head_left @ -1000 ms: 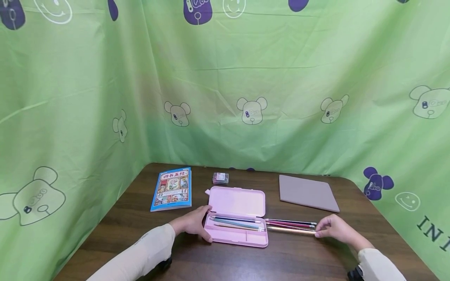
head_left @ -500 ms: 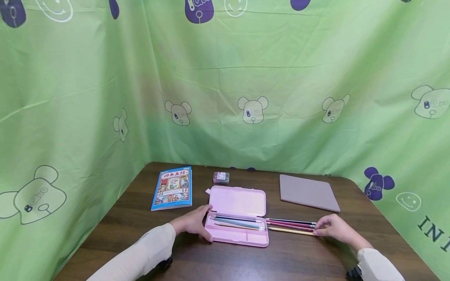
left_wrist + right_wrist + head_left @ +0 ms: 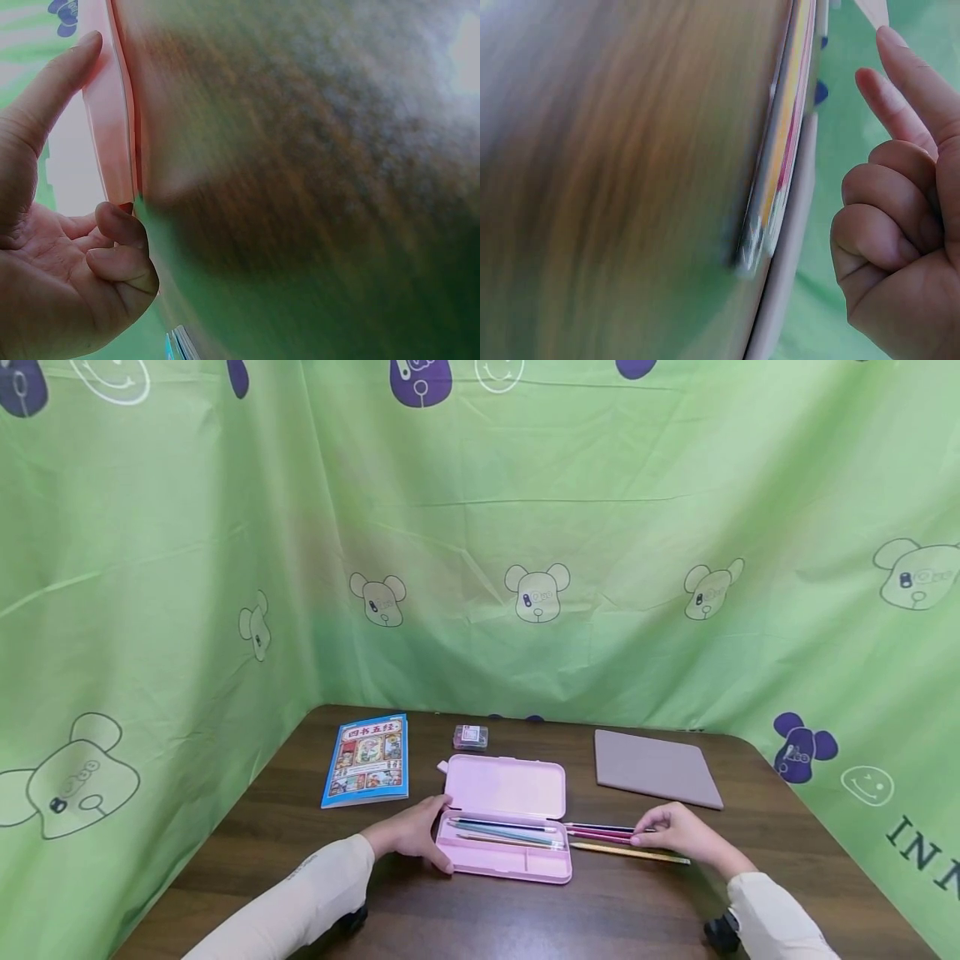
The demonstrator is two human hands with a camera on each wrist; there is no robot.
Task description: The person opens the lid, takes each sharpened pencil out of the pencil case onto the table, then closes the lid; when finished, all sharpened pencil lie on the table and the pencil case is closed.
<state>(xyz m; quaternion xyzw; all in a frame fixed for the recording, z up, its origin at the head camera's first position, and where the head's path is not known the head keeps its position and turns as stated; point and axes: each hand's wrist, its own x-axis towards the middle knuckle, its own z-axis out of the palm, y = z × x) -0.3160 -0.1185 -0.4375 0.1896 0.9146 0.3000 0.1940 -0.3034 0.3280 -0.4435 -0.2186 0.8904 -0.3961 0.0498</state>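
Note:
A pink pencil case (image 3: 487,860) lies with its lid (image 3: 507,787) raised back, several pencils (image 3: 504,833) in its long compartment. My left hand (image 3: 412,837) grips its left end, thumb on the near side, fingers on the far side; the left wrist view shows the case's wall (image 3: 112,127) between them. Right of the case lie dark and red pencils (image 3: 600,835) and a gold pencil (image 3: 633,852). My right hand (image 3: 686,835) is over the red ones, thumb and index finger extended with fingertips close to them, other fingers curled. In the right wrist view those fingertips (image 3: 891,36) stand apart from the pencils.
A blue-bordered book (image 3: 367,760) lies at the back left of the brown table (image 3: 480,922). Behind the case sits a small clear box (image 3: 470,737). At the back right is a flat mauve-grey notebook (image 3: 656,768). Green printed cloth (image 3: 450,527) hangs around.
My right hand has moved left from the outer ends of the pencils and off the gold pencil, whose end now shows, angled away from the others. The left hand stays on the case.

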